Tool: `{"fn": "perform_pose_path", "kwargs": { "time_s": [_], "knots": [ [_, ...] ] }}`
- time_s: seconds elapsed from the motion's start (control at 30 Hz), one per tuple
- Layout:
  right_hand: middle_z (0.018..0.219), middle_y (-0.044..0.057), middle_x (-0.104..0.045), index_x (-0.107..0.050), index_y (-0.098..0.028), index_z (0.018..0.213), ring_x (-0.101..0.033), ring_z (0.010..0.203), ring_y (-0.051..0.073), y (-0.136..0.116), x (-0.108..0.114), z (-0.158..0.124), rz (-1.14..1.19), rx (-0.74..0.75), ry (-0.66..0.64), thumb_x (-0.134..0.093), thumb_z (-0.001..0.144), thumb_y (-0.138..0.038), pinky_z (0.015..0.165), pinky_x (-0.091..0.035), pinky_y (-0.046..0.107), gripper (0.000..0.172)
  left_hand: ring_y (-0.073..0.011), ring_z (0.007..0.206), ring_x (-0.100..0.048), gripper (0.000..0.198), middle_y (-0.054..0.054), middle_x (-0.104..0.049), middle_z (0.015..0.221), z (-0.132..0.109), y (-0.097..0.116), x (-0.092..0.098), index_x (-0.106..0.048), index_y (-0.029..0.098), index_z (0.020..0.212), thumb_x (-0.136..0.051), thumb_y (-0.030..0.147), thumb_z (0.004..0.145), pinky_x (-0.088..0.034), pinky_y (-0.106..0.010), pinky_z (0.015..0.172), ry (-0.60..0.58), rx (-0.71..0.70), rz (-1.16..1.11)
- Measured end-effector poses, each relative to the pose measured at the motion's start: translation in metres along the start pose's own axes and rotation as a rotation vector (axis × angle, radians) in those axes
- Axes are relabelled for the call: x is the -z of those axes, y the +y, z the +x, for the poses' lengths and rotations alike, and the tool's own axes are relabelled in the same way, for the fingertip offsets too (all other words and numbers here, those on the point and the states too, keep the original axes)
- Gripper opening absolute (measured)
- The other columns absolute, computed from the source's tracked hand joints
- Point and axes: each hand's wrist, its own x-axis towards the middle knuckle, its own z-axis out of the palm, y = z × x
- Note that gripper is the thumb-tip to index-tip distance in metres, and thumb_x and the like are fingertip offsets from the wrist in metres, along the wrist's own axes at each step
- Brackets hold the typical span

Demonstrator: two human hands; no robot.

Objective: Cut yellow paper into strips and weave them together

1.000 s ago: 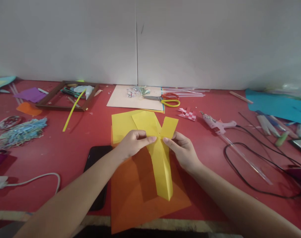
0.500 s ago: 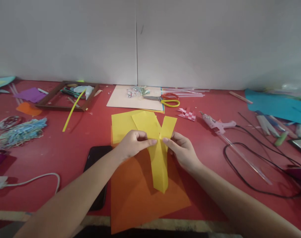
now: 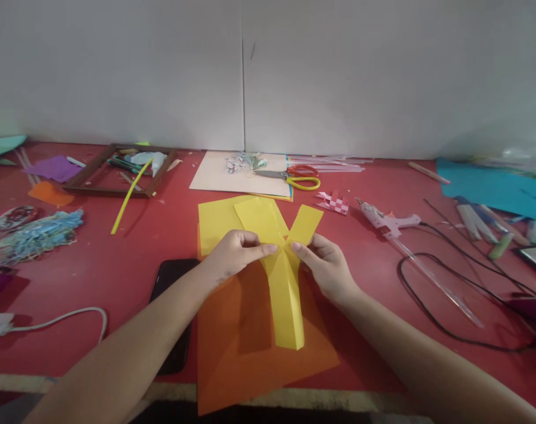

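Note:
A folded piece of yellow paper (image 3: 285,300) is held up between my two hands, creased lengthwise, with flaps spreading at its upper end. My left hand (image 3: 241,253) pinches it from the left, thumb on top. From the right, my right hand (image 3: 323,265) grips it by the base of the upper right flap. The fingers behind the paper are partly hidden. Beneath it lie a yellow sheet (image 3: 212,227) and a larger orange sheet (image 3: 237,365). A black phone (image 3: 175,282) rests by my left forearm, which partly covers it.
Scissors (image 3: 303,176) lie on a cream sheet (image 3: 210,174) at the back. A pink glue gun (image 3: 387,221) with a looping black cable (image 3: 427,330) is on the right. Left of me are a brown frame (image 3: 86,176), a blue stringy bundle (image 3: 42,238) and a white cable (image 3: 69,312).
The upper right flap now leans further right and the folded paper looks more spread. Its lower end has shifted slightly right. Both hands keep their hold.

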Motion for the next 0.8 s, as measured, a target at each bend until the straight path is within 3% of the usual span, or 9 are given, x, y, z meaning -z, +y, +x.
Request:
{"fn": "perform_pose_path", "kwargs": {
  "time_s": [0.23,0.4,0.6,0.8],
  "knots": [
    [0.067,-0.001,-0.064,-0.066,-0.021,0.076,-0.052,0.054,0.013,0.0009,0.0003,0.0018,-0.018,-0.028,0.035,-0.077,0.072,-0.050,0.054,-0.044,0.028,0.031,-0.0112,0.053,-0.049,0.039,0.000,-0.060,0.060,-0.0031,0.0015,-0.0014,-0.065,0.015,0.072,-0.074,0.053,0.070,-0.033,-0.025,0.050,-0.143,0.018,-0.021],
    [0.061,-0.002,-0.061,-0.070,-0.020,0.080,-0.046,0.048,0.010,-0.0013,0.0005,0.0005,-0.031,-0.023,0.021,-0.077,0.073,-0.049,0.047,-0.037,0.025,0.031,-0.0114,0.054,-0.052,0.034,-0.001,-0.062,0.062,-0.0005,0.0008,-0.0026,-0.067,0.014,0.076,-0.077,0.046,0.069,-0.037,-0.025,0.052,-0.127,0.036,-0.035],
    [0.074,0.002,-0.070,-0.066,-0.021,0.072,-0.061,0.064,0.016,-0.0013,-0.0006,-0.0013,0.046,-0.067,-0.049,-0.078,0.073,-0.046,0.060,-0.048,0.029,0.028,-0.0091,0.055,-0.052,0.034,-0.005,-0.070,0.083,0.0006,0.0035,-0.0030,-0.070,0.013,0.095,-0.074,0.039,0.074,-0.041,-0.025,0.056,-0.129,0.012,-0.110],
    [0.065,0.000,-0.064,-0.062,-0.020,0.068,-0.051,0.054,0.012,-0.0009,-0.0005,-0.0005,-0.051,-0.027,0.008,-0.077,0.073,-0.049,0.049,-0.039,0.026,0.033,-0.0114,0.057,-0.054,0.037,-0.004,-0.067,0.077,0.0010,-0.0015,-0.0011,-0.069,0.014,0.092,-0.070,0.047,0.077,-0.041,-0.026,0.056,-0.095,0.006,-0.050]
  ]
}}
